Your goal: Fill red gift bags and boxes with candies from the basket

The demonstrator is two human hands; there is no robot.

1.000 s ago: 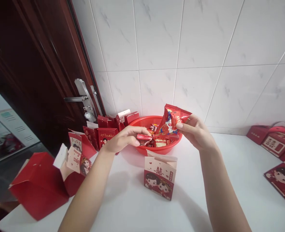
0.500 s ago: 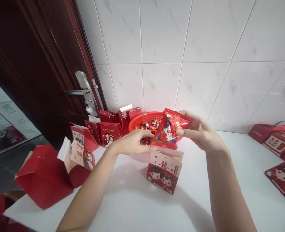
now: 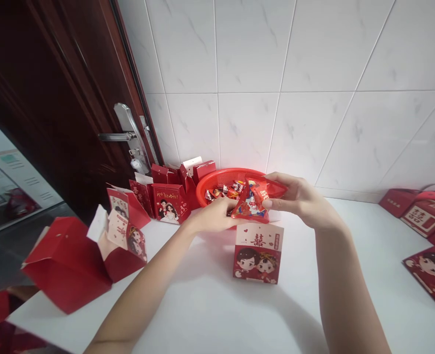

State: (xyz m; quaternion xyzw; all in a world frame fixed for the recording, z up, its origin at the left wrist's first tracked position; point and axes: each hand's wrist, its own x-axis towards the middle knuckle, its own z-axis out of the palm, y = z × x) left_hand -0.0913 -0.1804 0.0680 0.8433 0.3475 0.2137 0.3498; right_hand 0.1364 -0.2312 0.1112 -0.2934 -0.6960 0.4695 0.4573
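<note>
A shiny red snack packet [image 3: 253, 199] with a blue and white print is pinched in my right hand [image 3: 295, 199], over the box's back edge. Just left of it, my left hand [image 3: 217, 214] reaches behind the open top of a small red and cream box [image 3: 257, 260]. Its fingertips are hidden by the packet and the box, so what they touch does not show. The box stands upright, its cartoon couple facing me. Behind both hands sits a red plastic basket [image 3: 206, 182] with small wrapped sweets [image 3: 237, 186].
Several red boxes [image 3: 68, 268] stand along the left side of the white table [image 3: 210, 305]. More red boxes [image 3: 422, 214] and a flat printed one [image 3: 433, 275] lie at the right. A tiled wall [image 3: 247, 128] rises behind; a dark door [image 3: 73, 98] is at the left.
The box has turned to face me more squarely and shifted slightly right. My left hand has moved a little right. The packet has tilted and sunk slightly lower behind the box.
</note>
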